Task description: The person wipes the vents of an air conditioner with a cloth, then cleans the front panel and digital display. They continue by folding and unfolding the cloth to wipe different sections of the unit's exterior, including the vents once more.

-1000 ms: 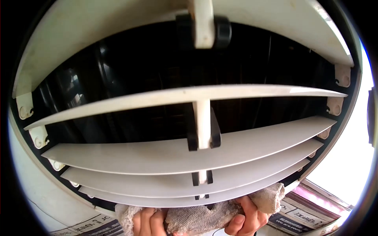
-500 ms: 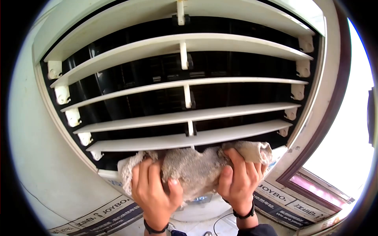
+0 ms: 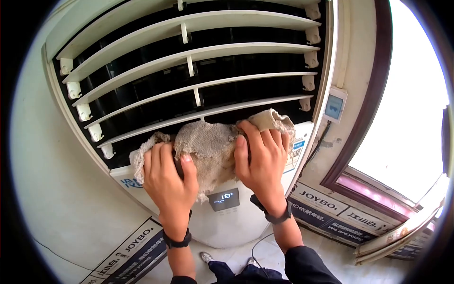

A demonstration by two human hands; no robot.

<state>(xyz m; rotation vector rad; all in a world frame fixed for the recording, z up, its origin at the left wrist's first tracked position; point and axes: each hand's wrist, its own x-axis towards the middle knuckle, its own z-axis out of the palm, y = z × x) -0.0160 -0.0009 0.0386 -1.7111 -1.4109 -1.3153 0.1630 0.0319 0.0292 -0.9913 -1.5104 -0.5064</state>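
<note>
A worn grey-beige cloth [image 3: 208, 144] lies bunched along the lower edge of the vent opening on a white air conditioner [image 3: 227, 225]. My left hand [image 3: 170, 177] grips the cloth's left part, its fingers curled over the edge. Around the right part, my right hand [image 3: 262, 161] is closed in the same way. Just above both hands is the lowest white louver [image 3: 208, 114]. Below the cloth, a small display [image 3: 224, 199] shows 18. The fingertips are partly hidden by the cloth.
A wall-mounted device with a screen [image 3: 334, 106] and a black cable are to the right. Beyond it is a dark-framed bright window [image 3: 411, 94]. Printed JOYBO strips [image 3: 317, 198] run along the wall bottom. Two shoes show on the floor below.
The view has shifted, so the louvers sit higher and further left. The display and wall device now show fully. Both hands still hold the cloth at the vent's lower edge.
</note>
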